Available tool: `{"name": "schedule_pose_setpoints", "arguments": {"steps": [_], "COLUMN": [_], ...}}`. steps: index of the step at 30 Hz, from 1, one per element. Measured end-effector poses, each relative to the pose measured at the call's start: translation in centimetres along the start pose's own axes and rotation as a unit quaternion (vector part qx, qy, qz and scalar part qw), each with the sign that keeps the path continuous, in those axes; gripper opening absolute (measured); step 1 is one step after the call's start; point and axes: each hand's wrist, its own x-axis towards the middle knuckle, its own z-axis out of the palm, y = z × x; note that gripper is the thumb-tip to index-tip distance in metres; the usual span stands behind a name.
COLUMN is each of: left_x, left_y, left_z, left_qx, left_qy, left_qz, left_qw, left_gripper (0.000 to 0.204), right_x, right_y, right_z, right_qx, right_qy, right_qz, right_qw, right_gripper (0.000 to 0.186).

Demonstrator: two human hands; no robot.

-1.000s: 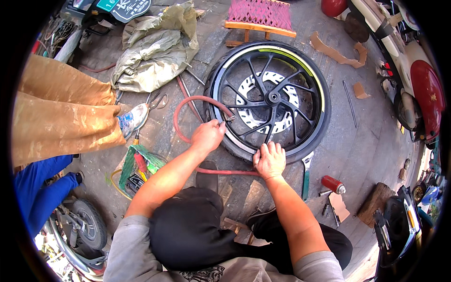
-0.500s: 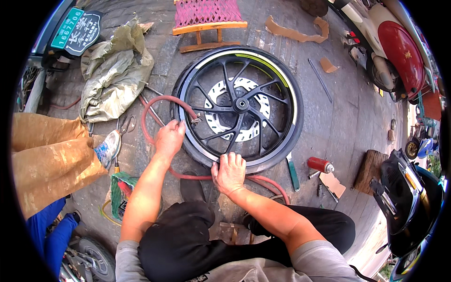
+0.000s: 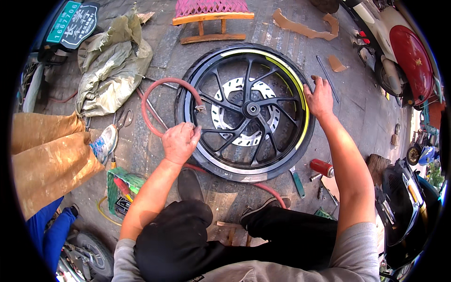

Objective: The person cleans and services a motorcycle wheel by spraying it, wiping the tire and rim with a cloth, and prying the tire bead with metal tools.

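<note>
Moving from the near rim, the right hand (image 3: 320, 97) now reaches across to the far right edge of the wheel (image 3: 249, 110), fingers pressed flat on the tyre. Its partner, the left hand (image 3: 180, 141), stays at the near left edge, its grip curled around the red inner tube (image 3: 162, 89) beside the valve. Flat on the pavement lies the black wheel, between the person's knees and a wooden stool (image 3: 211, 19); a red can (image 3: 322, 167) rests nearby.

A black wheel (image 3: 246, 110) with a yellow-and-white rim stripe and silver disc sits at centre. A red inner tube (image 3: 162, 91) loops at its left. Upper centre, a pink woven stool (image 3: 211, 11) with an orange frame. Right of centre, a red can (image 3: 322, 168); upper right, a red-and-cream scooter (image 3: 404, 51).
</note>
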Motion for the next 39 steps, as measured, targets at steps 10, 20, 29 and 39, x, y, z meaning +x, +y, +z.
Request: {"name": "schedule_pose_setpoints", "arguments": {"steps": [10, 20, 29, 39], "left_x": [5.3, 11.5, 10.6, 12.1], "left_y": [-2.1, -3.2, -4.2, -4.5], "left_z": [1.3, 5.0, 5.1, 4.9], "left_qx": [0.034, -0.047, -0.057, -0.082], "left_qy": [-0.041, -0.055, -0.055, -0.053], "left_qz": [-0.014, 0.055, 0.072, 0.081], "left_qw": [0.999, 0.996, 0.994, 0.992], "left_gripper": [0.025, 0.017, 0.016, 0.021], "right_x": [-6.1, 0.3, 1.7, 0.6], "right_y": [5.9, 7.5, 7.4, 7.4], "right_z": [4.9, 4.8, 5.1, 5.3], "right_qx": [0.178, 0.151, 0.159, 0.145], "right_qy": [-0.171, -0.252, -0.276, -0.258], "right_qz": [0.294, 0.251, 0.236, 0.238], "right_qw": [0.923, 0.922, 0.918, 0.925], "right_gripper": [0.085, 0.074, 0.066, 0.065]}}
